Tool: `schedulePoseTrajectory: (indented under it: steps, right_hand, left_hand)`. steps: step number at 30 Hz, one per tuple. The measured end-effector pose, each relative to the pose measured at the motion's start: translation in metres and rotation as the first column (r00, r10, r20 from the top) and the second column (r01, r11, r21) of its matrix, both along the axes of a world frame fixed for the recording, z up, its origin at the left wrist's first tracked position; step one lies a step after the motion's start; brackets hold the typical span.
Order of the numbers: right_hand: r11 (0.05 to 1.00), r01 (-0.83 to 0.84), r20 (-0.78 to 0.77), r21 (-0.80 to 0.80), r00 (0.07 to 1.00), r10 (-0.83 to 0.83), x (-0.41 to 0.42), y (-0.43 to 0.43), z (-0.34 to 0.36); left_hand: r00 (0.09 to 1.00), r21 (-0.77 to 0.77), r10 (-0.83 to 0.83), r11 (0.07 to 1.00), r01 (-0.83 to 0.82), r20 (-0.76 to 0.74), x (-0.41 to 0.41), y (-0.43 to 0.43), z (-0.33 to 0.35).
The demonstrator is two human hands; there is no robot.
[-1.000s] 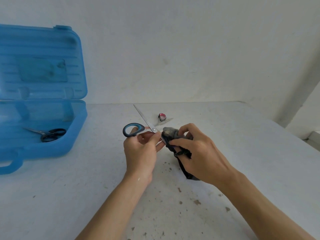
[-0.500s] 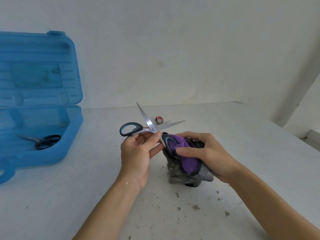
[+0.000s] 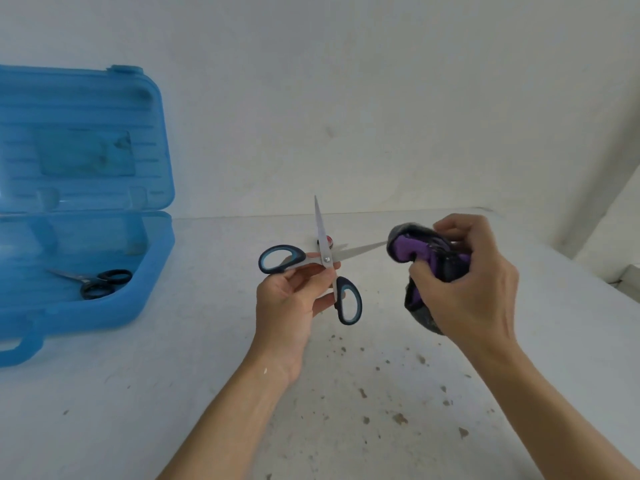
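My left hand [image 3: 294, 299] pinches a pair of scissors [image 3: 325, 261] near the pivot, above the middle of the table. The scissors have blue and black handles, and their blades stand wide apart, one pointing up, the other to the right. My right hand [image 3: 474, 282] grips a bunched grey and purple cloth [image 3: 415, 251] to the right of the scissors. The right-pointing blade tip reaches the cloth's left edge; whether it touches I cannot tell.
An open blue plastic case [image 3: 86, 306] stands at the left with small black-handled scissors [image 3: 97, 282] inside. A small red and white object [image 3: 327, 241] lies behind the blades. The white table [image 3: 207, 393] carries dark specks near me. A wall rises behind.
My right hand has lifted the cloth off the table and drawn it right, away from the scissors' handle. The blades have swung wider apart. My left hand kept its hold.
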State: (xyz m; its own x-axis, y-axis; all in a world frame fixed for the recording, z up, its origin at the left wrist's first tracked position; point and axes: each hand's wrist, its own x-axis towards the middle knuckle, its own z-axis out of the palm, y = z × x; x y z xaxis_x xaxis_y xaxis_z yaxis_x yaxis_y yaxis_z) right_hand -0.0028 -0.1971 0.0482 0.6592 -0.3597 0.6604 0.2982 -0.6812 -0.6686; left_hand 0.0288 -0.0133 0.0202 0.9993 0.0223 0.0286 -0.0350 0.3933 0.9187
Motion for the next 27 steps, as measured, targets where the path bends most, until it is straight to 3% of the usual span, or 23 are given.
schedulePoseTrajectory:
  steps: [6, 11, 16, 24, 27]
  right_hand:
    - [0.981, 0.084, -0.043, 0.173, 0.996, -0.077, 0.005, -0.021, 0.006]
    - [0.991, -0.007, 0.033, 0.135, 0.999, 0.003, 0.005, -0.022, 0.004]
    - [0.968, -0.011, 0.224, -0.251, 0.972, 0.069, 0.007, -0.009, -0.012]
    - [0.797, -0.263, 0.077, -0.544, 0.930, 0.359, 0.013, 0.017, -0.038]
    - [0.773, -0.240, 0.067, -0.587, 0.938, 0.341, 0.017, 0.019, -0.041]
  left_hand:
    - [1.000, 0.020, 0.007, 1.000, -0.007, -0.007, 0.001, 0.000, -0.001]
    - [0.999, 0.029, -0.004, 1.000, 0.005, -0.034, -0.001, -0.004, -0.003]
    - [0.998, 0.022, 0.009, 1.000, -0.008, -0.068, -0.001, -0.009, -0.005]
    - [0.995, 0.005, 0.083, 0.997, -0.083, -0.047, -0.001, -0.008, -0.005]
    - [0.995, 0.010, 0.094, 0.996, -0.094, -0.033, 0.001, -0.006, -0.007]
